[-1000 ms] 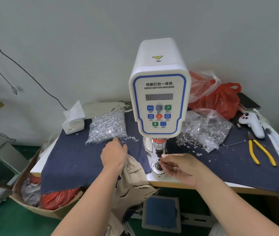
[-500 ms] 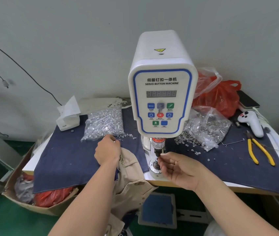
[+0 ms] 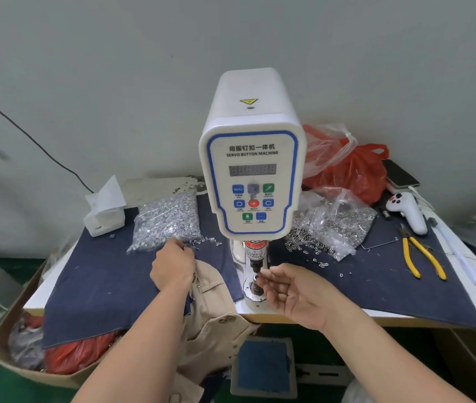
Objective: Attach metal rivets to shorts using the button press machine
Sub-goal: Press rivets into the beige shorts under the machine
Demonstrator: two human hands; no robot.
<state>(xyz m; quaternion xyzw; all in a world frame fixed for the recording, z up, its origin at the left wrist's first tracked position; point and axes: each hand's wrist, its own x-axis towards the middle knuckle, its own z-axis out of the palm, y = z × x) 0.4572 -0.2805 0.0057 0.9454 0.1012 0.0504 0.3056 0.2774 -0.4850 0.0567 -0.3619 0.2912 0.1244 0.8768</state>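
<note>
The white servo button machine [image 3: 252,175] stands on a table covered in dark blue cloth [image 3: 100,280]. Beige shorts [image 3: 216,303] lie left of its lower die [image 3: 255,289] and hang over the table's front edge. My right hand [image 3: 292,292] pinches a small metal rivet part [image 3: 255,277] between thumb and forefinger, just above the die and under the punch. My left hand [image 3: 172,266] rests above the shorts, its fingertips among loose rivets [image 3: 202,242] beside a clear bag of rivets [image 3: 167,222]. Its fingertips are hidden by the back of the hand.
A second bag of metal rings [image 3: 332,225] lies right of the machine, with yellow pliers [image 3: 423,257], a white controller [image 3: 405,210], a phone [image 3: 399,173] and a red plastic bag [image 3: 359,173]. A tissue box [image 3: 104,216] sits back left. A blue foot pedal [image 3: 264,367] is under the table.
My left hand has crept forward from the shorts to the loose rivets. My right hand has stayed at the die, holding the small part there.
</note>
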